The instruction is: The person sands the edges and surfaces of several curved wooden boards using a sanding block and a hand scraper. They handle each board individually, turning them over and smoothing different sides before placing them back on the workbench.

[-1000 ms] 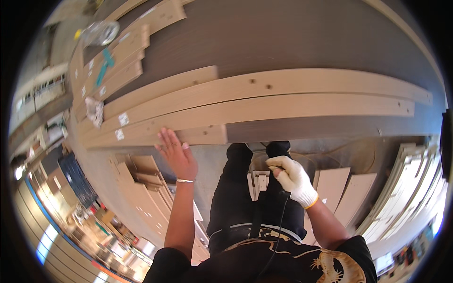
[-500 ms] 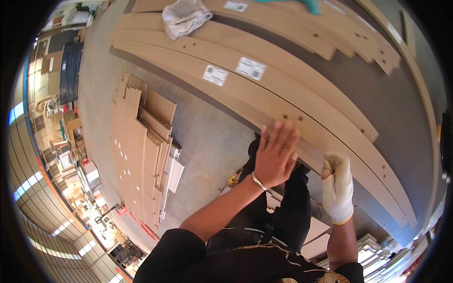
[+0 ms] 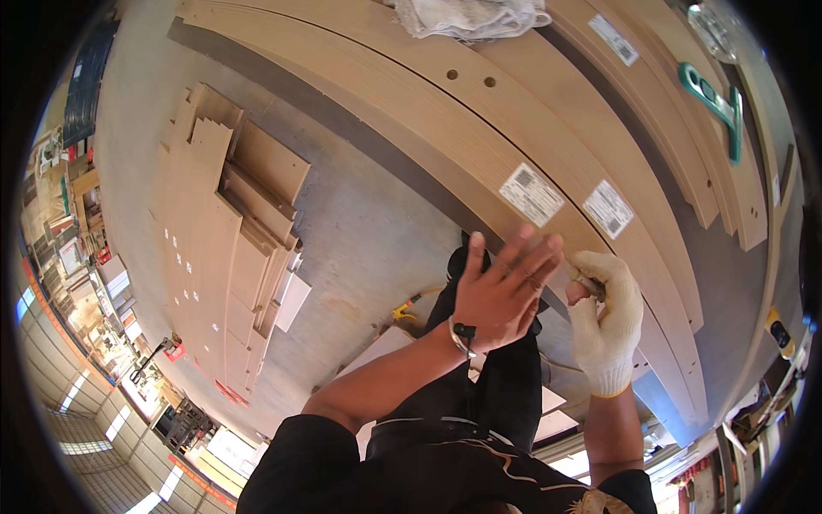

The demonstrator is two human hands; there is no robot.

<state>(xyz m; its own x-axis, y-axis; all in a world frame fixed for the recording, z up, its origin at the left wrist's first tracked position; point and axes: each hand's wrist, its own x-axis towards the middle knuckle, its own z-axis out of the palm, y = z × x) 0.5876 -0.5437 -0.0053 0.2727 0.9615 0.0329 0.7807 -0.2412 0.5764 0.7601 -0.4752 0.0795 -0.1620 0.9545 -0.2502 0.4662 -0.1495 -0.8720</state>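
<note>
My left hand [image 3: 505,291] is bare, with a bracelet at the wrist. Its fingers are spread over the near edge of a long, curved, wood-coloured panel [image 3: 411,111], below a white label [image 3: 532,194]. Whether the palm presses on the edge is hard to see. Beside it, my right hand [image 3: 610,317] wears a white knitted glove with the thumb tip bare. Its fingers are curled against the thumb at the same edge, around something small and dark that I cannot make out. A second curved panel [image 3: 548,111] lies alongside, bearing another label [image 3: 607,209].
A crumpled white cloth [image 3: 471,15] lies on the panels at the far side. A teal T-shaped tool [image 3: 719,107] rests on further boards at the right. Stacked brown panels [image 3: 201,223] stand on the floor to the left, and a yellow-handled tool [image 3: 402,310] is near my legs.
My view and both hands have shifted leftward along the panels, so the labels are now close to my hands. The cloth appears farther right, and the teal tool has come fully into view.
</note>
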